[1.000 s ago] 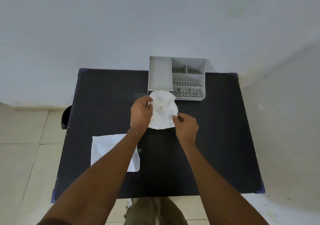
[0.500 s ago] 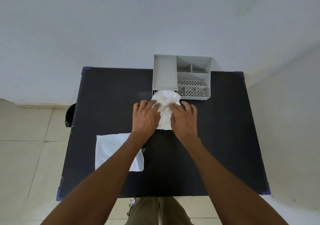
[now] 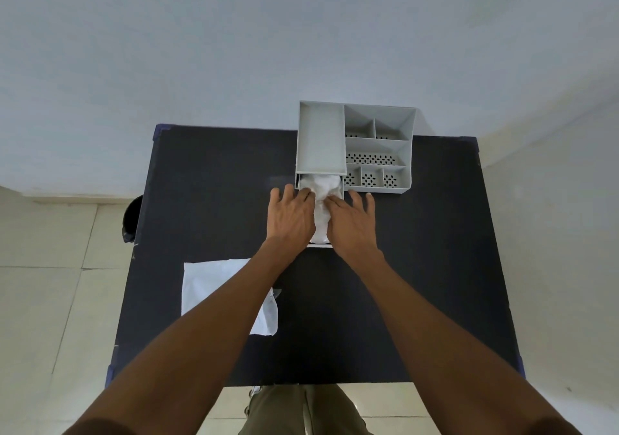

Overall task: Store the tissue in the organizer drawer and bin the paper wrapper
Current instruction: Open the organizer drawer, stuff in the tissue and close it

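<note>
The white crumpled tissue (image 3: 322, 188) lies in the pulled-out drawer (image 3: 320, 245) at the lower left of the grey organizer (image 3: 378, 153). The drawer's pale front edge shows just below my hands. My left hand (image 3: 293, 217) and my right hand (image 3: 351, 223) lie side by side over the drawer, palms down, with fingertips pressing on the tissue. The hands hide most of the tissue. The flat white paper wrapper (image 3: 214, 287) rests on the black table (image 3: 207, 180) at the near left, partly under my left forearm.
A dark bin (image 3: 130, 220) stands on the floor beside the table's left edge. The organizer sits at the table's far edge against the wall, with several open compartments on top. Tiled floor surrounds the table.
My hands went from holding the tissue spread in front of the organizer to pushing it forward and down into the drawer. Both hands have shifted toward the organizer.
</note>
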